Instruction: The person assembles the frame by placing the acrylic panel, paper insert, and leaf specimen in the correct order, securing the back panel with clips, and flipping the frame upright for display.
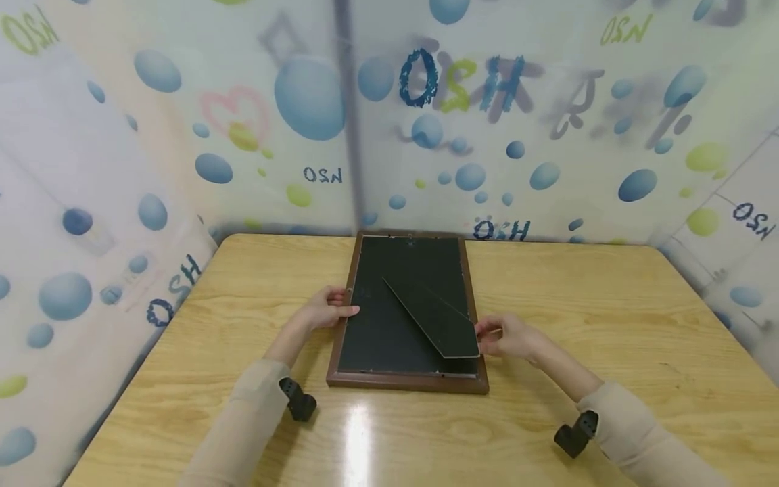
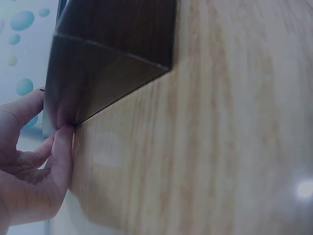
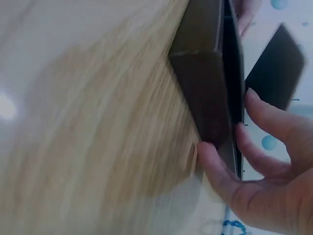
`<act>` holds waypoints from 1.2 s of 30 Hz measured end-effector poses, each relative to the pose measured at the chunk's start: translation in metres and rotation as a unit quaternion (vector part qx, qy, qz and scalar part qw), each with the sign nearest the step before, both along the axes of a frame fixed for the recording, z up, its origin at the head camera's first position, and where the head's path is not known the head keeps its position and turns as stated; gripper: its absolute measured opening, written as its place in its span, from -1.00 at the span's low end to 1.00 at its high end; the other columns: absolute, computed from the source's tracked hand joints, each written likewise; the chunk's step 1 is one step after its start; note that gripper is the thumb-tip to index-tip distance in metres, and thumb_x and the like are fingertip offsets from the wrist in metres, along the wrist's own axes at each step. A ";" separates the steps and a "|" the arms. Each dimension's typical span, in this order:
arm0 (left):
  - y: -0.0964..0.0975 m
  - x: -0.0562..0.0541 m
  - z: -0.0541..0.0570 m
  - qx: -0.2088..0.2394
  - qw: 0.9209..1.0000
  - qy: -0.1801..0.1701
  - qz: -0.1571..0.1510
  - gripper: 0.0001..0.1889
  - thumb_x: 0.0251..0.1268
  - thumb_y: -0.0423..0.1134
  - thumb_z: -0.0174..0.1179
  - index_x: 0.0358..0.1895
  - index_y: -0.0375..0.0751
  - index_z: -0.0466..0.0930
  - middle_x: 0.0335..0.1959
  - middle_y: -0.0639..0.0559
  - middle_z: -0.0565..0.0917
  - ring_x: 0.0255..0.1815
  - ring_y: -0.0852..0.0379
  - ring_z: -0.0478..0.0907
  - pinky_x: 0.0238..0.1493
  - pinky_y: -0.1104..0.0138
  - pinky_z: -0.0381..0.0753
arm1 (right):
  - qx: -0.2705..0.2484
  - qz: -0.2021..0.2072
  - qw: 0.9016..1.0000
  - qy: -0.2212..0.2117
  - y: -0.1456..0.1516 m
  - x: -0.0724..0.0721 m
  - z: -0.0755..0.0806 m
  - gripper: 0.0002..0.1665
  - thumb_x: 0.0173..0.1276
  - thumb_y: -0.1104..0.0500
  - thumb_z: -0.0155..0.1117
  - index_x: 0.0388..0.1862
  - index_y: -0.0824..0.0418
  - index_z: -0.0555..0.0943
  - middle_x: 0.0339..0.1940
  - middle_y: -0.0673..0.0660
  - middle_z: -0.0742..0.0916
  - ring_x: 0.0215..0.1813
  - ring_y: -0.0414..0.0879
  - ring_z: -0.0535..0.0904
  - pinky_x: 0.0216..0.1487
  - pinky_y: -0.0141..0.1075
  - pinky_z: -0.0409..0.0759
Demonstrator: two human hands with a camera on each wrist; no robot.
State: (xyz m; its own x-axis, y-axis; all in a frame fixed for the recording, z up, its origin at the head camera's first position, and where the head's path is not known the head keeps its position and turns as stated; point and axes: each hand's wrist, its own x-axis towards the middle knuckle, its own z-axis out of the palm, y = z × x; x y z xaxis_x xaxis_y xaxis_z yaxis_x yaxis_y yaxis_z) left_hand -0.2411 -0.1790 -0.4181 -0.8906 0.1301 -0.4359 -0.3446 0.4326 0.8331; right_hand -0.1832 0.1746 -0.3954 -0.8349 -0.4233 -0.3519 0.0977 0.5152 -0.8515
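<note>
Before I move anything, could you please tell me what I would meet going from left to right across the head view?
Left sleeve → left hand → picture frame, lying with its back up → right hand → black device on the right wrist → right sleeve.

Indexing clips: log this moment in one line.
left hand: holds frame; right hand: touches frame's edge; frame: face-down on table; stand: raised

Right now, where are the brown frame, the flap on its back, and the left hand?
Brown frame [image 1: 406, 383]: head view, middle of its near bar.
Flap [image 1: 447, 326]: head view, middle of its dark panel.
Left hand [image 1: 324, 311]: head view, middle of the hand.
</note>
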 end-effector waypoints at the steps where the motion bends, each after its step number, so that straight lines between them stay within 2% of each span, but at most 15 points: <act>1: 0.000 0.000 0.001 -0.001 1.000 0.001 -0.001 -0.30 0.20 -0.22 0.18 0.33 -0.35 0.06 0.25 -0.29 0.21 0.22 -0.13 0.25 0.13 0.15 0.46 | -0.010 -0.004 1.000 -0.010 0.000 0.001 0.001 -0.64 0.16 0.43 0.21 -0.05 0.51 0.42 -0.05 0.33 0.54 -0.06 -0.01 0.51 -0.18 -0.36 0.58; 6: 0.001 0.001 0.005 -0.004 1.000 0.001 -0.013 -0.28 0.22 -0.22 0.16 0.35 -0.36 0.01 0.26 -0.31 0.17 0.24 -0.14 0.21 0.13 0.12 0.45 | -0.068 -0.046 0.995 -0.060 -0.004 0.007 0.001 -0.57 0.15 0.47 0.18 0.01 0.44 0.34 0.08 0.35 0.41 0.07 0.06 0.42 -0.10 -0.39 0.55; 9: 0.000 0.001 0.006 -0.010 1.000 0.003 -0.022 -0.28 0.24 -0.22 0.14 0.36 -0.39 -0.03 0.27 -0.33 0.15 0.26 -0.17 0.17 0.17 0.08 0.42 | -0.082 -0.056 0.993 -0.061 -0.005 0.007 -0.001 -0.55 0.15 0.47 0.17 0.03 0.44 0.31 0.11 0.38 0.36 0.12 0.10 0.39 -0.08 -0.39 0.54; 13: -0.006 -0.004 -0.001 -0.014 0.999 0.008 -0.030 -0.24 0.20 -0.14 0.19 0.34 -0.37 -0.01 0.26 -0.32 0.15 0.26 -0.16 0.17 0.18 0.08 0.42 | -0.086 -0.058 0.993 -0.054 -0.007 0.005 -0.006 -0.52 0.14 0.47 0.19 0.05 0.43 0.31 0.12 0.38 0.34 0.15 0.12 0.38 -0.06 -0.41 0.52; 14: -0.009 -0.007 -0.006 -0.011 0.999 0.018 -0.036 -0.21 0.15 -0.08 0.23 0.32 -0.37 0.03 0.22 -0.31 0.19 0.20 -0.12 0.23 0.11 0.13 0.47 | -0.088 -0.058 0.993 -0.053 -0.008 0.005 -0.007 -0.52 0.13 0.48 0.18 0.05 0.44 0.31 0.12 0.39 0.33 0.15 0.12 0.38 -0.06 -0.41 0.52; 17: -0.011 -0.010 -0.009 -0.016 0.999 0.022 -0.046 -0.17 0.10 -0.01 0.26 0.32 -0.36 0.04 0.21 -0.30 0.21 0.20 -0.11 0.24 0.09 0.15 0.49 | -0.096 -0.060 0.992 -0.056 -0.007 0.005 -0.008 -0.53 0.14 0.49 0.17 0.05 0.43 0.32 0.14 0.38 0.34 0.14 0.10 0.38 -0.07 -0.43 0.52; 20: -0.007 -0.009 -0.005 -0.015 0.999 0.014 -0.046 -0.22 0.16 -0.05 0.22 0.33 -0.35 0.03 0.24 -0.29 0.20 0.24 -0.12 0.22 0.15 0.14 0.46 | -0.111 -0.059 0.990 -0.069 -0.005 0.006 -0.004 -0.55 0.17 0.46 0.14 0.06 0.44 0.30 0.12 0.37 0.35 0.10 0.05 0.37 -0.04 -0.40 0.51; 21: -0.004 -0.006 0.000 -0.018 0.999 0.003 -0.041 -0.24 0.21 -0.10 0.18 0.35 -0.34 0.00 0.28 -0.30 0.16 0.29 -0.15 0.17 0.22 0.09 0.39 | -0.110 -0.059 0.990 -0.071 -0.004 0.006 -0.003 -0.55 0.19 0.44 0.14 0.07 0.45 0.30 0.13 0.36 0.36 0.09 0.02 0.36 -0.03 -0.39 0.50; 25: -0.001 -0.003 0.006 -0.016 0.999 -0.005 -0.033 -0.29 0.26 -0.16 0.12 0.35 -0.36 -0.01 0.28 -0.30 0.15 0.27 -0.14 0.18 0.22 0.09 0.39 | -0.088 -0.052 0.993 -0.064 -0.004 0.006 0.007 -0.50 0.26 0.31 0.13 0.13 0.46 0.27 0.12 0.34 0.39 0.06 -0.01 0.38 0.04 -0.27 0.49; 27: -0.001 -0.003 0.006 -0.015 0.999 -0.005 -0.029 -0.30 0.26 -0.17 0.12 0.35 -0.36 -0.01 0.27 -0.30 0.16 0.26 -0.13 0.19 0.21 0.10 0.40 | -0.072 -0.050 0.995 -0.043 -0.006 0.006 0.010 -0.51 0.26 0.29 0.13 0.11 0.49 0.29 0.07 0.31 0.44 0.01 -0.05 0.42 0.02 -0.25 0.50; 29: -0.001 -0.003 0.005 -0.013 0.999 -0.004 -0.029 -0.29 0.26 -0.16 0.12 0.35 -0.36 0.00 0.27 -0.30 0.16 0.26 -0.13 0.19 0.21 0.10 0.40 | -0.061 -0.058 0.996 -0.027 -0.009 0.005 0.010 -0.57 0.26 0.32 0.11 0.05 0.51 0.33 -0.08 0.25 0.51 -0.09 -0.10 0.45 -0.06 -0.28 0.52; 33: -0.001 -0.003 0.004 -0.010 1.000 -0.005 -0.027 -0.29 0.25 -0.16 0.13 0.36 -0.34 0.00 0.29 -0.29 0.16 0.29 -0.14 0.17 0.23 0.09 0.38 | -0.048 -0.085 0.995 0.008 -0.011 0.007 0.003 -0.69 0.19 0.44 0.09 -0.08 0.55 0.40 -0.37 0.13 0.53 -0.31 -0.21 0.42 -0.33 -0.47 0.48; 36: 0.000 -0.001 0.004 -0.014 1.000 -0.003 -0.023 -0.30 0.25 -0.16 0.13 0.36 -0.34 0.01 0.29 -0.29 0.16 0.29 -0.14 0.17 0.23 0.09 0.39 | -0.047 -0.113 0.992 0.017 -0.011 0.010 -0.004 -0.70 0.15 0.48 0.11 -0.10 0.55 0.43 -0.44 0.08 0.53 -0.36 -0.22 0.40 -0.43 -0.50 0.42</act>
State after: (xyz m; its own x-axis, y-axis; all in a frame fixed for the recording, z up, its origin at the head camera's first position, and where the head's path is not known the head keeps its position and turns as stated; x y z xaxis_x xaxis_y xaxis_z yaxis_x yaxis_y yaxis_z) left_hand -0.2424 -0.1793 -0.4139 -0.8812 0.1594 -0.4451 -0.3284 0.4710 0.8188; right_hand -0.1731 0.1636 -0.3998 -0.9228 -0.2537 -0.2900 0.1719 0.4024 -0.8992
